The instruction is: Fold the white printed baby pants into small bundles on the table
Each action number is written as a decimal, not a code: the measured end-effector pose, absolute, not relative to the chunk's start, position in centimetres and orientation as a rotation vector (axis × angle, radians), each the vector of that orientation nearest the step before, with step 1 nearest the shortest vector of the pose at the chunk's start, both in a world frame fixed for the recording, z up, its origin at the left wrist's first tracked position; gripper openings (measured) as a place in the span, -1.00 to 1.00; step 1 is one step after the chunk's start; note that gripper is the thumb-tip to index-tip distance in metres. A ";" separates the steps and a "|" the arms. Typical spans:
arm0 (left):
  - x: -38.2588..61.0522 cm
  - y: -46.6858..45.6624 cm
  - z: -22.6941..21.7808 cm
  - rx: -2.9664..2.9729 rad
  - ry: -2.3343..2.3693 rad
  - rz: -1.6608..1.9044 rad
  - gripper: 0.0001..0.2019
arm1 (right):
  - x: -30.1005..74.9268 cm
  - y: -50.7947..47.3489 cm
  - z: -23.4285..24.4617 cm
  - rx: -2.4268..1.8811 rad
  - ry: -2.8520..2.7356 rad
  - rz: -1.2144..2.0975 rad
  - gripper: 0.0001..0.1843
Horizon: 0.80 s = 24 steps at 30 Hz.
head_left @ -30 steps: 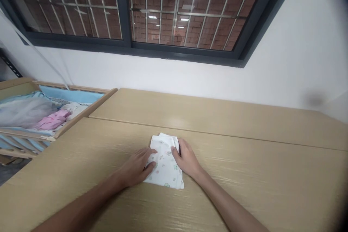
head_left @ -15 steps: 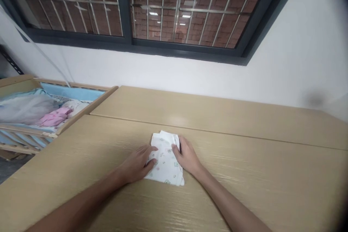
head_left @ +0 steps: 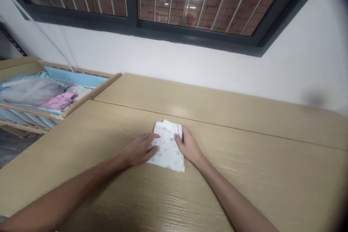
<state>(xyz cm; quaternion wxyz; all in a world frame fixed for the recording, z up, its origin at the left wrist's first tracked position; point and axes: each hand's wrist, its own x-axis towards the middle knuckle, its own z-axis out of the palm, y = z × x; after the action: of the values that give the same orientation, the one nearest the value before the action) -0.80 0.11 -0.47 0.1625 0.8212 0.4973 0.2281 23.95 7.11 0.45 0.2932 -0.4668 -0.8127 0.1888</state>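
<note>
A white folded cloth (head_left: 167,150) with small printed figures in green and pink lies flat on the wooden tabletop (head_left: 130,203). At its left edge rests my left hand (head_left: 140,148), index finger and thumb apart on top of the fabric; the other fingers are mostly hidden. My right hand (head_left: 189,146) grips the upper right edge, thumb on top and fingers wrapped around the side. The kind of garment or cloth cannot be told while folded. Its upper edge shows a plain white layer.
To the left stands a wooden crib (head_left: 89,98) with a blue lining, holding a pink cloth (head_left: 61,100) and whitish sheer fabric (head_left: 34,90). A seam (head_left: 163,113) runs across the tabletop. Behind rise a white wall (head_left: 108,50) and a dark-framed barred window (head_left: 133,3).
The view has tilted down a little, so everything sits higher in the picture. Both hands keep nearly the same place on the cloth.
</note>
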 end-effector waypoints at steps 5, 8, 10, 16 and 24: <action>-0.7 0.0 -0.2 2.337 1.423 0.643 -0.64 | 23.9 7.2 0.7 -1.235 -2.175 0.499 -0.84; -0.6 0.0 0.1 2.329 1.417 0.645 -0.65 | 23.9 7.3 0.6 -1.230 -2.171 0.505 -0.83; -0.6 0.0 0.1 2.325 1.415 0.645 -0.65 | 23.9 7.3 0.6 -1.238 -2.165 0.508 -0.82; -0.6 0.0 0.0 2.335 1.397 0.705 -0.66 | 23.9 7.2 0.8 -1.241 -2.163 0.498 -0.82; -0.6 0.0 -0.3 2.354 1.360 0.785 -0.65 | 23.9 7.1 0.9 -1.236 -2.165 0.492 -0.82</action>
<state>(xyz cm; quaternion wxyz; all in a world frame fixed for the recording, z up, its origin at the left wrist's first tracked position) -0.58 0.03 -0.33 0.1552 0.8218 0.4747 0.2742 23.93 7.14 0.86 0.2955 -0.4647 -0.8139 0.1851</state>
